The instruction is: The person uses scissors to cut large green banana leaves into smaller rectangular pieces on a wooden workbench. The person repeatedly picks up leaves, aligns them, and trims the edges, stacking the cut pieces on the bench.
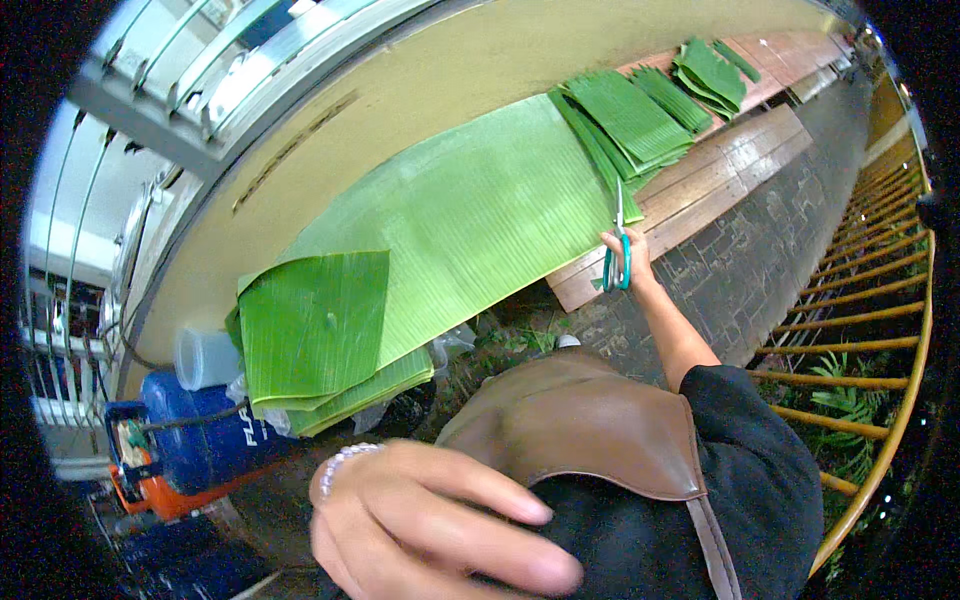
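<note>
Two hands work apart: the right hand (628, 255), at 2 o'clock, grips teal scissors (618, 252) at the big leaf's (470, 215) edge for cutting; the left hand (430, 520), at 6 o'clock, lies open on dark cloth, holding nothing.

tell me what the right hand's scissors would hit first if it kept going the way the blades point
Probably the big banana leaf: the right hand holds the scissors at its right edge, blades aimed along it toward the cut leaf stack beyond. Depth is unclear.

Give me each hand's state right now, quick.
Left hand: open, holding nothing, fingers spread low in the view.
Right hand: closed on teal-handled scissors at the edge of the big banana leaf.
</note>
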`<action>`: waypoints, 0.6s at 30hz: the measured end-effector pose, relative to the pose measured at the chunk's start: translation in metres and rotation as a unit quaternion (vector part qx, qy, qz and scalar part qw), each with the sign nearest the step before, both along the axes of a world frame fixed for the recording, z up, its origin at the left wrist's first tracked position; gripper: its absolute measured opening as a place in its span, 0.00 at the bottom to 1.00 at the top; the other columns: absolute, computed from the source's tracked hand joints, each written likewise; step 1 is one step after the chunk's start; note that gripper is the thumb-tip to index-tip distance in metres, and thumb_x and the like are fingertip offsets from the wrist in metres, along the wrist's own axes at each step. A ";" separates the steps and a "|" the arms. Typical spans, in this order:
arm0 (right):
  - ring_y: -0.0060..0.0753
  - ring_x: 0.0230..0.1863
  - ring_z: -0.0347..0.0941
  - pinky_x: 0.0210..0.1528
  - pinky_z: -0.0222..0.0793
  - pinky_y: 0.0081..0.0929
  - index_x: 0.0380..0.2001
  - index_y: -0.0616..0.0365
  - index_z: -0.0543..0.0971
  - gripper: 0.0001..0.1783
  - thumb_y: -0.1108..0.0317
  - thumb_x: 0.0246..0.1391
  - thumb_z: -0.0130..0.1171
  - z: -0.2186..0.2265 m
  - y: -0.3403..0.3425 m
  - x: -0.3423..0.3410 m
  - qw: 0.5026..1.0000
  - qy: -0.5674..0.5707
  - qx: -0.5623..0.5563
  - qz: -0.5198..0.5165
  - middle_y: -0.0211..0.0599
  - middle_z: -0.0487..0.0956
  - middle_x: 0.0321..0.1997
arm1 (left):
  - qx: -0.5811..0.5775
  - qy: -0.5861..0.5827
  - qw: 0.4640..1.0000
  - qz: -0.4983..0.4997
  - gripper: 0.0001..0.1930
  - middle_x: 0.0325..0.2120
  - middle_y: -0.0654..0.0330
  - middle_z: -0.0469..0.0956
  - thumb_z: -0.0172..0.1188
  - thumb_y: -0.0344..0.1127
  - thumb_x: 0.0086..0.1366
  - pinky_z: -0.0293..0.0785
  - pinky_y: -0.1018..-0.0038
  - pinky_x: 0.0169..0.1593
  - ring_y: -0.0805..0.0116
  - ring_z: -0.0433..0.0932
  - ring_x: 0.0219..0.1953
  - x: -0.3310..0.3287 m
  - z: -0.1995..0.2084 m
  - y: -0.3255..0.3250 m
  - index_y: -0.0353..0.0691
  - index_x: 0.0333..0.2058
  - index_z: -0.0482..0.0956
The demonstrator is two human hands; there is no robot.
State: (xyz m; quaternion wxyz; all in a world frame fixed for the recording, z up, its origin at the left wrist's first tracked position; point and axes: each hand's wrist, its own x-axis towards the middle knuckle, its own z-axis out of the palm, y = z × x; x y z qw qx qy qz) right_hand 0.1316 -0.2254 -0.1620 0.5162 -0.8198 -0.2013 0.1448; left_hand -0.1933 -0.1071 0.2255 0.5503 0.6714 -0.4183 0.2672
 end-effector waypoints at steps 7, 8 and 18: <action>0.24 0.27 0.71 0.31 0.67 0.24 0.36 0.61 0.78 0.17 0.60 0.47 0.66 0.021 -0.065 0.001 0.993 0.088 0.078 0.025 0.32 0.75 0.26 | -0.155 0.370 0.838 0.369 0.06 0.36 0.57 0.77 0.51 0.24 0.60 0.75 0.71 0.40 0.66 0.76 0.37 0.067 -0.140 0.037 0.36 0.33 0.78; 0.22 0.25 0.71 0.29 0.67 0.23 0.37 0.60 0.78 0.17 0.61 0.48 0.65 0.022 -0.075 0.000 0.987 0.130 0.091 0.024 0.31 0.75 0.25 | -0.248 0.453 0.790 0.330 0.07 0.38 0.59 0.77 0.51 0.26 0.62 0.75 0.72 0.41 0.69 0.76 0.37 0.085 -0.167 0.037 0.37 0.37 0.77; 0.28 0.19 0.71 0.22 0.70 0.26 0.43 0.58 0.70 0.15 0.63 0.56 0.56 -0.004 -0.130 -0.009 0.896 0.402 0.186 0.040 0.33 0.70 0.19 | -0.223 0.736 0.583 0.263 0.16 0.41 0.62 0.72 0.56 0.39 0.64 0.74 0.73 0.41 0.72 0.71 0.42 0.248 -0.351 0.008 0.41 0.49 0.70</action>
